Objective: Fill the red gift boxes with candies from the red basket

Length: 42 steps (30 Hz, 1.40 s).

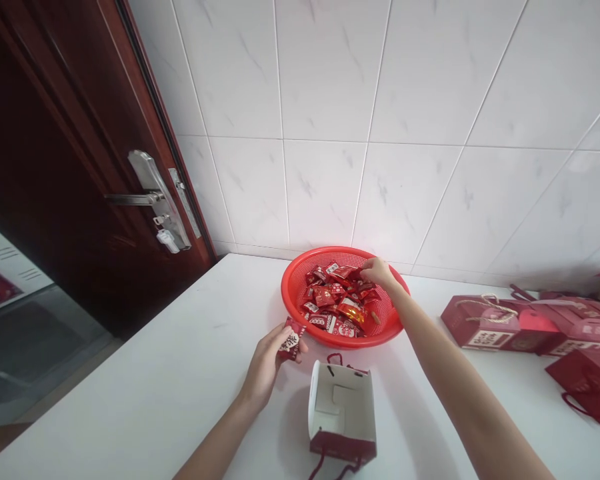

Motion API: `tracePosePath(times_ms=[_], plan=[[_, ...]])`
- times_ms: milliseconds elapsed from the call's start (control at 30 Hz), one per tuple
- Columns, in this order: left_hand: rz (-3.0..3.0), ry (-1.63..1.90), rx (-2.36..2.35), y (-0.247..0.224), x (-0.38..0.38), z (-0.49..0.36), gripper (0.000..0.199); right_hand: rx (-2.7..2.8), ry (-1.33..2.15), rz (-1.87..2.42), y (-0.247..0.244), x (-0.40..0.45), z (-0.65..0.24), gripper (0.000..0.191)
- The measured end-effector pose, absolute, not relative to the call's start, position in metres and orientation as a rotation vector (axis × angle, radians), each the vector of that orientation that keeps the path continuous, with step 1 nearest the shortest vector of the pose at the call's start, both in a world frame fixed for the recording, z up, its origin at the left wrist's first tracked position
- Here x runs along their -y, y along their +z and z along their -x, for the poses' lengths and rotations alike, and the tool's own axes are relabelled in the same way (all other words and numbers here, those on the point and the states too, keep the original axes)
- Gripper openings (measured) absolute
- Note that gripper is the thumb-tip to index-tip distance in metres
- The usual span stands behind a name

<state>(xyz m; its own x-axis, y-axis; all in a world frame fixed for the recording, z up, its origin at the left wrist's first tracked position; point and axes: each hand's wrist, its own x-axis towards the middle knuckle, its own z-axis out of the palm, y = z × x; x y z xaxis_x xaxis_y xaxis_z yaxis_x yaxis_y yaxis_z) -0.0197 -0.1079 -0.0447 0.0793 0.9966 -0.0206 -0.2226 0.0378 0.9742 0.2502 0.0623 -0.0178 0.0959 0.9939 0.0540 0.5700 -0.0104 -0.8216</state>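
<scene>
My left hand (266, 365) is closed on a red candy packet (291, 339) with white and dark lettering, just off the near left rim of a red plastic basket (294, 303). Several wrapped candies (325, 295), mostly red and one with gold, lie heaped in that basket. Over its far right side, my right hand (379, 272) reaches down with fingers drawn together among the wrappers; its fingertips are partly hidden. Below the basket stands an open gift box (343, 445), dark red outside and white inside, with red cord handles and nothing inside it.
At the right of the white table (200, 360), several closed red gift boxes (485, 327) stand in a group, one with a twine handle. A white tiled wall (325, 193) rises behind. To the left is a dark red door (80, 167) with keys hanging from its lock.
</scene>
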Motion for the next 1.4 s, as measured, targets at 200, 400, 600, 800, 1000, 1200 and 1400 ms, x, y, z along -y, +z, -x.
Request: tracePosePath(times_ms=[200, 400, 600, 800, 1000, 1200, 1400], plan=[[-0.994, 1.214, -0.959, -0.046, 0.108, 0.017, 0.033, 1.383, 0.903, 1.297, -0.004, -0.059, -0.251, 0.04], [-1.003, 1.21, -0.944, -0.045, 0.11, 0.016, 0.032, 1.515, 1.175, 0.845, 0.013, -0.022, -0.228, 0.032], [-0.928, 1.221, -0.877, -0.045, 0.11, 0.014, 0.038, 1.755, 1.429, 0.61, 0.023, 0.017, -0.202, 0.024], [-0.901, 1.251, -0.824, -0.043, 0.112, 0.014, 0.038, 2.071, 1.397, 0.578, 0.012, 0.032, -0.184, 0.014], [-1.069, 1.219, -0.937, -0.042, 0.114, 0.015, 0.038, 2.086, 1.276, 0.622, 0.004, 0.036, -0.177, 0.017], [-1.149, 1.228, -0.966, -0.042, 0.116, 0.014, 0.038, 1.99, 1.285, 0.729, 0.004, 0.034, -0.186, 0.028], [-1.126, 1.307, -1.04, -0.039, 0.117, 0.013, 0.036, 2.108, 0.829, 1.221, 0.011, 0.022, -0.218, 0.025]])
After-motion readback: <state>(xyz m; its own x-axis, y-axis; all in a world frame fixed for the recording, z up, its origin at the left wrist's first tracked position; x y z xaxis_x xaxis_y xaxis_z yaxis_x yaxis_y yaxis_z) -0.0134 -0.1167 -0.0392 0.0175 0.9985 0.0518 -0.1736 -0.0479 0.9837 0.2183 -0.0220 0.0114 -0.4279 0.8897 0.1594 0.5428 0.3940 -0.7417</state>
